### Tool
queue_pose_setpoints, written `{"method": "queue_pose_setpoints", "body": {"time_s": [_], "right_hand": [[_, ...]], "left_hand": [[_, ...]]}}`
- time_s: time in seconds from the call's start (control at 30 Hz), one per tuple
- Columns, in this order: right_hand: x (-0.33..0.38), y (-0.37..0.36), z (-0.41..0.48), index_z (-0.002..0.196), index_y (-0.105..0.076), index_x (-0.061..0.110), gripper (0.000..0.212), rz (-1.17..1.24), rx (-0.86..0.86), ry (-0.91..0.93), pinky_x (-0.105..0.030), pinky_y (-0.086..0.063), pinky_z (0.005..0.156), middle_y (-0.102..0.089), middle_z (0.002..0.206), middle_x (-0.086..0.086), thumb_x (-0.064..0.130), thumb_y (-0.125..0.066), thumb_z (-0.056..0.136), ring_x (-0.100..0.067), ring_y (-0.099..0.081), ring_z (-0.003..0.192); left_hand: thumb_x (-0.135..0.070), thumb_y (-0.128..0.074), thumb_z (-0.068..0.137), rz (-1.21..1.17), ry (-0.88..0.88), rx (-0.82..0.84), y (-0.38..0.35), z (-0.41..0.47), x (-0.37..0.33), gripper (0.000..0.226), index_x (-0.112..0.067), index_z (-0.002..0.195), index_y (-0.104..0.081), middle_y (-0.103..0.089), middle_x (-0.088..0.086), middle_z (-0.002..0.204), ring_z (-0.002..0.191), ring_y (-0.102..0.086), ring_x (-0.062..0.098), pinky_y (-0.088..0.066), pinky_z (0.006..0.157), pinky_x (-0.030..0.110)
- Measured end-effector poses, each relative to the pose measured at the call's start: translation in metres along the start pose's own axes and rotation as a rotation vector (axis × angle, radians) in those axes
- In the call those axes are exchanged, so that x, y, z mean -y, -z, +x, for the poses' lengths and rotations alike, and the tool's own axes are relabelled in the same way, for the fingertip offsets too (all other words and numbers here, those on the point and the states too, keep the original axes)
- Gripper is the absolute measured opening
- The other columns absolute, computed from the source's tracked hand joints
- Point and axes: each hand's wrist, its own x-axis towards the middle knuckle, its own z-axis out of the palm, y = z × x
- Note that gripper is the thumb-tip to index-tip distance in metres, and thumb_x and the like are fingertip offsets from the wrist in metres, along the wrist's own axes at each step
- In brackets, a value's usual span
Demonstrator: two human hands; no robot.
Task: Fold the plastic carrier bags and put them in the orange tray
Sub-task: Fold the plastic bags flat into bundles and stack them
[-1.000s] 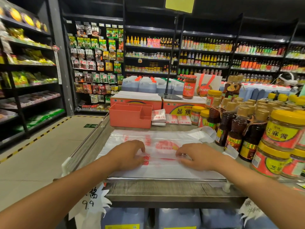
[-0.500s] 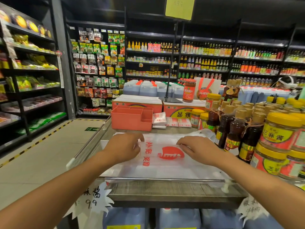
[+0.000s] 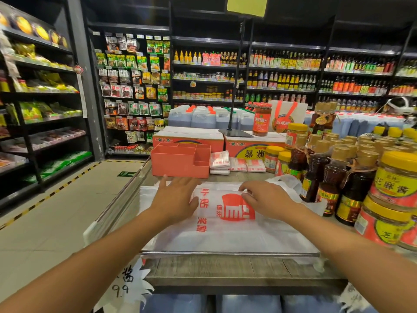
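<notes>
White carrier bag (image 3: 225,224) with red print lies flat on the display table (image 3: 243,271), near side of the orange tray (image 3: 180,160); left hand (image 3: 174,199) presses it open-palmed, gripping nothing, right hand (image 3: 266,199) pinches its folded far edge.

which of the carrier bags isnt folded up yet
The big white carrier bag spread flat under both hands; the others are small folded packets lying right of the orange tray.
</notes>
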Motion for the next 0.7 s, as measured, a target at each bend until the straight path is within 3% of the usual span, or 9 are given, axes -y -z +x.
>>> {"method": "queue_pose_setpoints", "body": {"time_s": [0.13, 0.3, 0.47, 0.6, 0.7], "right_hand": [[-0.002, -0.008, 0.013, 0.129, -0.058, 0.036, 0.031, -0.002, 0.064, -0.032, -0.031, -0.052, 0.079, -0.064, 0.128, 0.007, 0.048, -0.047, 0.104, -0.015, -0.063, 0.109], [-0.002, -0.015, 0.022, 0.132, -0.059, 0.034, 0.033, -0.017, 0.101, -0.052, -0.034, -0.056, 0.087, -0.065, 0.130, 0.006, 0.048, -0.049, 0.103, -0.015, -0.062, 0.110], [-0.003, -0.028, 0.025, 0.130, -0.061, 0.032, 0.034, -0.076, 0.119, -0.030, -0.037, -0.050, 0.092, -0.063, 0.129, 0.004, 0.048, -0.048, 0.103, -0.018, -0.059, 0.114], [0.019, -0.031, 0.019, 0.137, -0.057, 0.028, 0.044, -0.019, 0.072, 0.136, -0.039, -0.044, 0.105, -0.057, 0.136, 0.004, 0.049, -0.048, 0.100, -0.018, -0.049, 0.127], [0.045, -0.041, 0.007, 0.125, -0.058, 0.029, 0.038, 0.182, 0.230, 0.309, -0.036, -0.045, 0.101, -0.061, 0.116, 0.009, 0.056, -0.045, 0.101, -0.013, -0.053, 0.111]], "left_hand": [[-0.053, -0.035, 0.102, 0.035, -0.116, 0.033, -0.012, -0.002, 0.000, 0.057, -0.034, 0.155, -0.033, -0.028, -0.008, 0.165, 0.157, -0.012, 0.016, 0.008, 0.124, 0.062], [-0.054, -0.025, 0.107, 0.040, -0.259, 0.158, -0.027, -0.005, -0.001, 0.060, -0.031, 0.162, -0.022, -0.013, -0.009, 0.171, 0.158, 0.003, 0.012, 0.010, 0.126, 0.049], [-0.059, -0.019, 0.107, -0.050, -0.187, 0.405, -0.035, -0.006, -0.003, 0.061, -0.037, 0.163, -0.012, -0.002, -0.012, 0.171, 0.157, 0.009, 0.010, 0.010, 0.125, 0.049], [-0.062, -0.017, 0.106, -0.121, -0.133, 0.497, -0.036, -0.007, -0.004, 0.060, -0.042, 0.162, -0.007, 0.002, -0.016, 0.170, 0.157, 0.010, 0.011, 0.010, 0.125, 0.051], [-0.061, -0.015, 0.106, -0.144, -0.124, 0.530, -0.037, -0.006, -0.003, 0.059, -0.045, 0.161, -0.001, 0.005, -0.017, 0.170, 0.157, 0.010, 0.011, 0.010, 0.125, 0.051]]}}
